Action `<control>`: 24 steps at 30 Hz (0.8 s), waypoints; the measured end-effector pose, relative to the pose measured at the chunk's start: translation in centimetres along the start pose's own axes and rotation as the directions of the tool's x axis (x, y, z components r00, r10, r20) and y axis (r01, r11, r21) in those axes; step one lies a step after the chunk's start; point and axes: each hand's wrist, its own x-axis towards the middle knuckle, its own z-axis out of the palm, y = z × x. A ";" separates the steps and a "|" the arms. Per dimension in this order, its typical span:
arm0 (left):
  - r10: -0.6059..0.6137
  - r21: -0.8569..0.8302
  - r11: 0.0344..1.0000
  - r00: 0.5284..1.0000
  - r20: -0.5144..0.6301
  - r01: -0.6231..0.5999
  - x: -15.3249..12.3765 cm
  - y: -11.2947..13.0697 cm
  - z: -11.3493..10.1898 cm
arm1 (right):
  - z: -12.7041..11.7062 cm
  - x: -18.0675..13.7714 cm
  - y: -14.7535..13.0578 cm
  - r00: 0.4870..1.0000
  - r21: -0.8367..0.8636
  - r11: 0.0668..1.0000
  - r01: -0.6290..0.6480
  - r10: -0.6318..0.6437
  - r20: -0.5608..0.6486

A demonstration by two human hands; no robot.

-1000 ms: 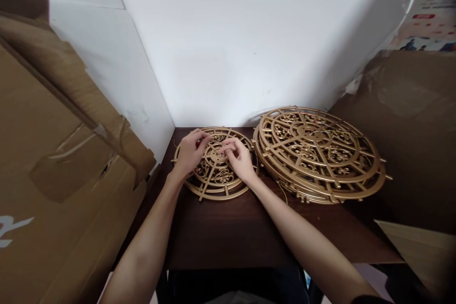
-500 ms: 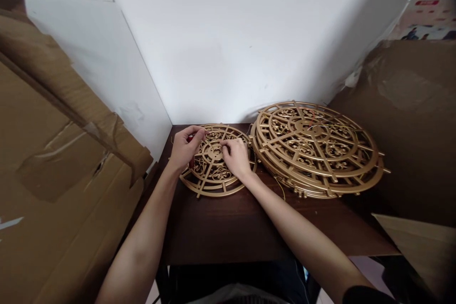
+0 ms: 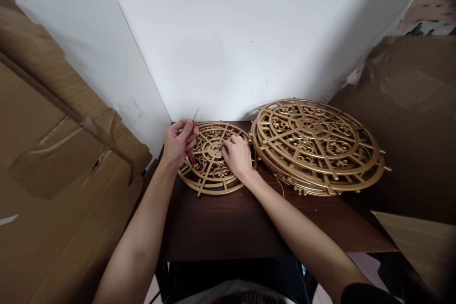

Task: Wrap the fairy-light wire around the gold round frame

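A round gold openwork panel (image 3: pixel 213 191) with scrollwork lies flat on the dark brown table. My left hand (image 3: pixel 176 145) is closed at the panel's left side, gripping a red-handled tool (image 3: pixel 191 156). Its thin metal tip points up above my fingertips, and its exact kind is too small to make out. My right hand (image 3: pixel 238 156) lies on the right part of the same panel, thumb and fingers spread slightly and resting near the centre ring.
To the right is a stack of larger gold openwork panels (image 3: pixel 317 149) with yellow wire on top. Cardboard (image 3: pixel 71 152) stands at the left, more cardboard (image 3: pixel 402 104) at the right. A white wall (image 3: pixel 228 42) rises behind the table (image 3: pixel 228 228).
My left hand has moved slightly left and turned, lifting the tool's thin tip into view above the panel. My right hand stays on the panel.
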 end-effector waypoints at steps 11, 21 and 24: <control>0.021 -0.008 1.000 1.000 0.000 -0.021 0.5 -0.5 -0.5 | -2.4 0.0 -0.8 0.961 -0.094 0.994 -0.062 0.084 0.264; 0.013 0.002 1.000 1.000 -0.016 -0.013 0.5 -0.4 -0.6 | -2.8 0.1 -1.0 0.948 -0.147 0.988 -0.047 0.091 0.305; 0.013 0.011 1.000 1.000 -0.022 -0.013 0.5 -0.4 -0.6 | -2.6 0.0 -0.9 0.955 -0.147 0.989 -0.027 0.069 0.289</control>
